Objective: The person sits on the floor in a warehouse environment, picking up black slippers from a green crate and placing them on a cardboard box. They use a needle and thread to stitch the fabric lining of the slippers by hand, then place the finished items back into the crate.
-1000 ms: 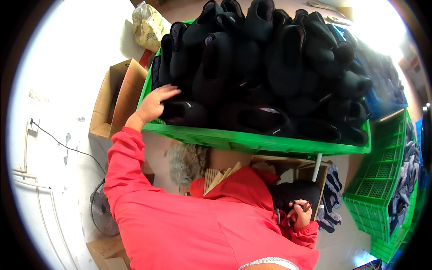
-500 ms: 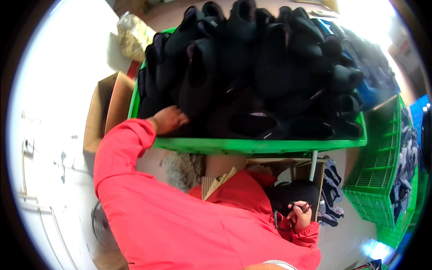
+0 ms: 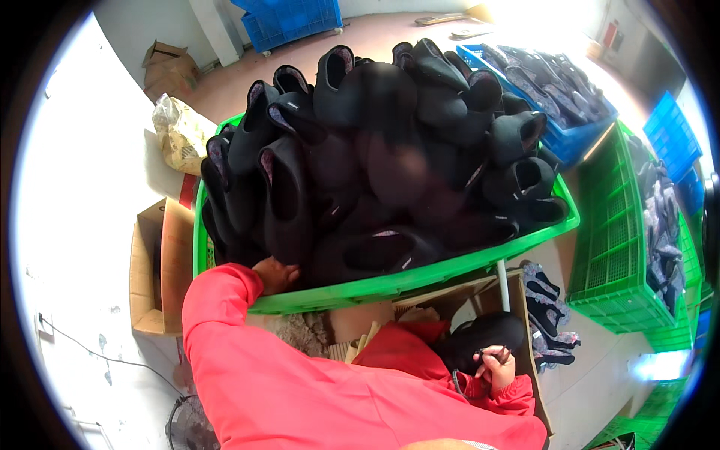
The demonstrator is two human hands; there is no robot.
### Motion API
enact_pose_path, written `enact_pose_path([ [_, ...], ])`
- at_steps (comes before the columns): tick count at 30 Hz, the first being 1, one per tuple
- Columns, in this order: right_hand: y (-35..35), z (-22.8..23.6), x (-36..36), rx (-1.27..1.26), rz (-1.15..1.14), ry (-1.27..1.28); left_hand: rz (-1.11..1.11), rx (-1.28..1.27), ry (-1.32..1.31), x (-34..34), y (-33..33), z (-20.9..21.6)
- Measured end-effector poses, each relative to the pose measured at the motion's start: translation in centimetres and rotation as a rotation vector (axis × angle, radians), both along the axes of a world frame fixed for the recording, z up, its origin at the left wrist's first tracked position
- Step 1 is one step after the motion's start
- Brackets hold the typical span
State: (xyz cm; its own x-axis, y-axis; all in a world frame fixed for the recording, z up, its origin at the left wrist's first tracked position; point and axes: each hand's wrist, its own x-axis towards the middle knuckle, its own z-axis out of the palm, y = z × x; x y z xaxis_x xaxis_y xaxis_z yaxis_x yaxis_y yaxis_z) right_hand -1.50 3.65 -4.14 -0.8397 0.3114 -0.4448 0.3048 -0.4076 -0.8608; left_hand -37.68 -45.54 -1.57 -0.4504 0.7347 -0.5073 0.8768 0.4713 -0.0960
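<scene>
From where I stand, the left hand (image 3: 277, 274) is inside the near rim of the green crate (image 3: 412, 280), at the lower end of a black shoe (image 3: 289, 225) leaning on the heap; I can't tell whether its fingers grip it. The right hand (image 3: 498, 366), low by the body, has its fingers closed around a small dark tool (image 3: 481, 355). The piled shoes (image 3: 442, 105) rise above the rim, so a hard tug could bring loose ones sliding over the edge.

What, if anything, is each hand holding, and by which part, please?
The right hand holds a small dark object, part unclear; whether the left hand grips the adjacent black shoe cannot be told.
</scene>
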Motion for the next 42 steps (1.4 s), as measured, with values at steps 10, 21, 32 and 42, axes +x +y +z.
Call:
enact_pose_path([
  [10,1.4,-0.9,1.3,-0.041,0.102,0.055,0.369,-0.14,-0.018,1.2,-0.4,4.5],
  [21,1.5,-1.5,1.5,-0.067,0.123,0.149,0.938,0.447,0.587,-3.1,8.4,14.7],
  [32,1.6,-1.8,1.7,-0.092,0.113,0.15,0.195,0.655,0.837,0.0,-1.6,17.3],
  [42,1.4,-1.4,0.6,-0.067,0.15,0.114,0.083,0.803,0.279,1.3,0.4,12.8],
])
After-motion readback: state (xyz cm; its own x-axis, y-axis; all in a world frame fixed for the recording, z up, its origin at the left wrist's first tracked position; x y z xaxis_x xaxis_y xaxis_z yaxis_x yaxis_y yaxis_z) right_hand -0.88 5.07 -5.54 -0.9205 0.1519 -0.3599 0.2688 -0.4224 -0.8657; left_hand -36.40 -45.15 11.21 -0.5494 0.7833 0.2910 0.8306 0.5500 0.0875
